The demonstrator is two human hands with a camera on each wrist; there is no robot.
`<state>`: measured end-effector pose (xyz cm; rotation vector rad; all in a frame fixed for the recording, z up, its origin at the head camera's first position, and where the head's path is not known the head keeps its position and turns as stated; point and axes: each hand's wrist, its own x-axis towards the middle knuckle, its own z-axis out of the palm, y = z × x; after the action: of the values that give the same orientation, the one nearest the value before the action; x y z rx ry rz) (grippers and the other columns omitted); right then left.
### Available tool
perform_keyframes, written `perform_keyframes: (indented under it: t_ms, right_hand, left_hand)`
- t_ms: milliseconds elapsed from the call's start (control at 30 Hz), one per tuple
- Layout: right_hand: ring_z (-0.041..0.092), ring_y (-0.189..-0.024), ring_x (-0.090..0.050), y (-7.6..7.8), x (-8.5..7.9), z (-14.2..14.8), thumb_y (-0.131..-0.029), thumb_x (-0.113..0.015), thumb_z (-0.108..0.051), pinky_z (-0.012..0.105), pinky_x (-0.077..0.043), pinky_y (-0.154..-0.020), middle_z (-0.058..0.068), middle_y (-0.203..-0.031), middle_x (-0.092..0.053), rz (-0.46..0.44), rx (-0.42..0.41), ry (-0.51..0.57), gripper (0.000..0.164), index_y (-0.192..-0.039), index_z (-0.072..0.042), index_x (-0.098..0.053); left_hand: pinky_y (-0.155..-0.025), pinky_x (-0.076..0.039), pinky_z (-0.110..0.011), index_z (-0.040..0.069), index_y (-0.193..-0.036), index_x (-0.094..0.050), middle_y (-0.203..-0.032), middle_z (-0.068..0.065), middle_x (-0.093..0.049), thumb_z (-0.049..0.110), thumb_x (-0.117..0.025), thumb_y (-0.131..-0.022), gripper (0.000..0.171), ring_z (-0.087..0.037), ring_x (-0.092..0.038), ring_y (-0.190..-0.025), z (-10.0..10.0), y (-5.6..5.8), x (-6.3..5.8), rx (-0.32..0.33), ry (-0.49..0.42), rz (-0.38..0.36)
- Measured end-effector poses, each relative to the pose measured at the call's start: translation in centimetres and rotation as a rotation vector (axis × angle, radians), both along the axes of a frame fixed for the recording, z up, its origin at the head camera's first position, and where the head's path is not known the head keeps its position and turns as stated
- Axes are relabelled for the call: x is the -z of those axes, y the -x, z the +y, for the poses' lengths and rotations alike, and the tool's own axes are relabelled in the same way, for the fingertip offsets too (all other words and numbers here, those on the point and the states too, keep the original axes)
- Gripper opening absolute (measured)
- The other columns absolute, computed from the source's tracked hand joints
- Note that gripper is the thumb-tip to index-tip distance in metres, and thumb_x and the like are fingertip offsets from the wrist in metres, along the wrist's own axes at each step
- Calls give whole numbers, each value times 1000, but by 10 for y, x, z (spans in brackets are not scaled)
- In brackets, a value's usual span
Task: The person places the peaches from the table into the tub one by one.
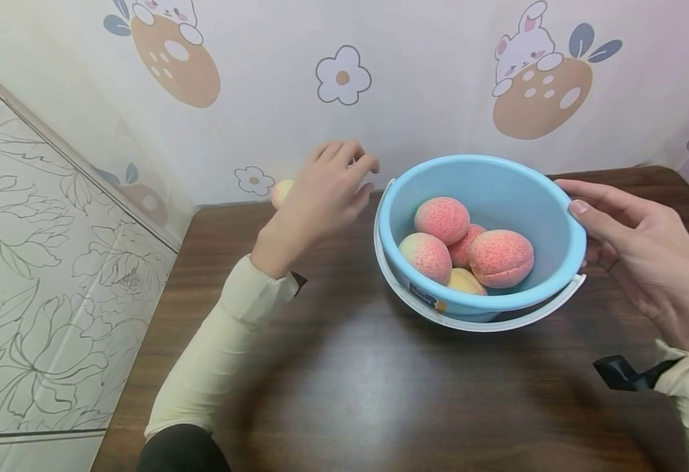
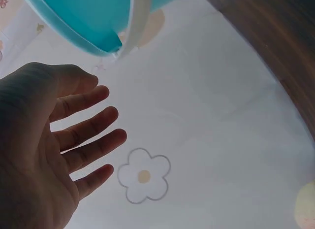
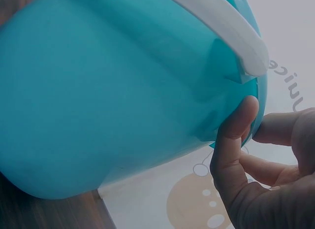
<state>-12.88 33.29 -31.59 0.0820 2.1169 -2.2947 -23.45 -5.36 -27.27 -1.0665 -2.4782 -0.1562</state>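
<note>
A light blue bucket (image 1: 480,169) with a white handle (image 1: 433,313) stands on the table, holding several pink-and-yellow peaches (image 1: 501,258). At its right side, my right hand (image 1: 645,246) pinches the rim between thumb and fingers; the right wrist view shows this hand (image 3: 270,170) at the rim beside the handle's end. To the left of the bucket is my left hand (image 1: 335,187), fingers loosely bent and nothing in them, apart from the rim. Another peach (image 1: 282,193) is partly hidden behind the left hand and also shows at the left wrist view's edge.
The dark wooden table (image 1: 368,393) meets a wall (image 1: 415,78) printed with rabbits and flowers just behind the bucket. On the left, a white panel (image 1: 43,275) with line-drawn flowers runs beside the table's edge.
</note>
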Motion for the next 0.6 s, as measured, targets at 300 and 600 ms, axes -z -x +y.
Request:
perform_keyframes:
  t_ms: [300,600]
  right_hand:
    - [17,-73,-78,2,2,-1,-101,-63,-2,28,-60,-56,-1,-115,-78,45,-20,86,42,-142,-10,-64]
    - [16,-74,-77,1,2,-1,-101,-63,-3,28,-60,-57,-2,-116,-78,37,-13,78,42,-142,-11,-63]
  left_hand:
    - [-114,-40,-49,14,-117,-67,-114,-7,-64,16,-60,-101,19,-32,-60,-119,-11,4,7,-69,-4,-16]
    - [-112,-39,-54,16,-121,-68,-120,-8,-64,19,-61,-101,21,-36,-58,-125,-19,12,15,-146,36,-26]
